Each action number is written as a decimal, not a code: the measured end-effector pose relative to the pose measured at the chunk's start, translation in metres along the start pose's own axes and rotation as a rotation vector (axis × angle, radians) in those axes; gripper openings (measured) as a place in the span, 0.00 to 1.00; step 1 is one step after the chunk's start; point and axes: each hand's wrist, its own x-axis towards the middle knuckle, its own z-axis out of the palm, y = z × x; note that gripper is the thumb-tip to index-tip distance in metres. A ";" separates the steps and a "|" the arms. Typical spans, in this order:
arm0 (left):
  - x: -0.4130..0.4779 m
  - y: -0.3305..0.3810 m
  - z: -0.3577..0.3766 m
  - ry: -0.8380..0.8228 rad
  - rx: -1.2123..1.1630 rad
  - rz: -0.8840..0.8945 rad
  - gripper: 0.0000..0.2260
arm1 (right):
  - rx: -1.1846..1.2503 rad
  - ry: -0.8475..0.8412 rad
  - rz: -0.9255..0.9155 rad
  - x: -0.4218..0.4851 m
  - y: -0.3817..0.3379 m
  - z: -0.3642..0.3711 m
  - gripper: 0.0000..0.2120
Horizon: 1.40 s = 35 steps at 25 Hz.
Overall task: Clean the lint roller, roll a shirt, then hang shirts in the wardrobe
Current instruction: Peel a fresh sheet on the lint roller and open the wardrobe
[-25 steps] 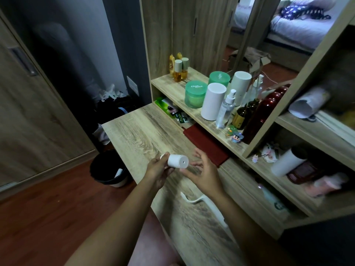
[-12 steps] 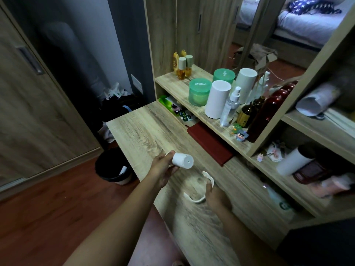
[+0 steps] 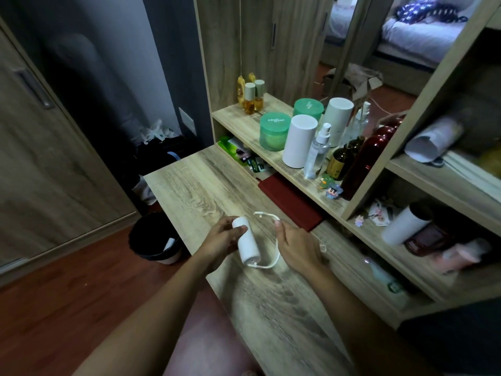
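A white roll (image 3: 247,242) of the lint roller is held above a wooden desk (image 3: 189,191), just below the picture's centre. The left hand (image 3: 221,240) is curled round its far end, thumb on top. At 3 o'clock of the roll, the right hand (image 3: 296,246) grips a thin white handle (image 3: 267,265), thumb pressed on it; its other fingers are hidden. The handle's loop runs round the roll from 12 to 5 o'clock, and its lower tip appears to meet the roll's near end. A black bin (image 3: 141,253) stands on the floor at 9 o'clock.

The step appears to be refitting the roll. It is best done with the roll kept steady and the tip lined up with the core's hole, then pushed straight in; a skewed push may bend the thin frame.

Half a second earlier, the handle was at the desk under the right hand, apart from the roll. Now it is lifted and brought against the roll.
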 end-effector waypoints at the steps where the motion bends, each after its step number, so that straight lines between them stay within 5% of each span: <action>1: -0.002 0.001 0.001 -0.006 0.004 0.009 0.12 | -0.004 -0.005 -0.011 0.000 -0.001 0.000 0.20; 8: -0.012 0.003 0.008 -0.042 -0.028 0.020 0.10 | -0.018 -0.040 0.004 0.000 -0.008 0.002 0.20; 22: -0.028 0.004 0.024 -0.083 -0.161 0.002 0.24 | -0.043 0.033 0.017 0.005 -0.028 -0.001 0.20; 35: -0.034 0.016 0.035 0.106 0.026 0.100 0.29 | 0.008 0.031 0.074 0.011 -0.043 -0.002 0.20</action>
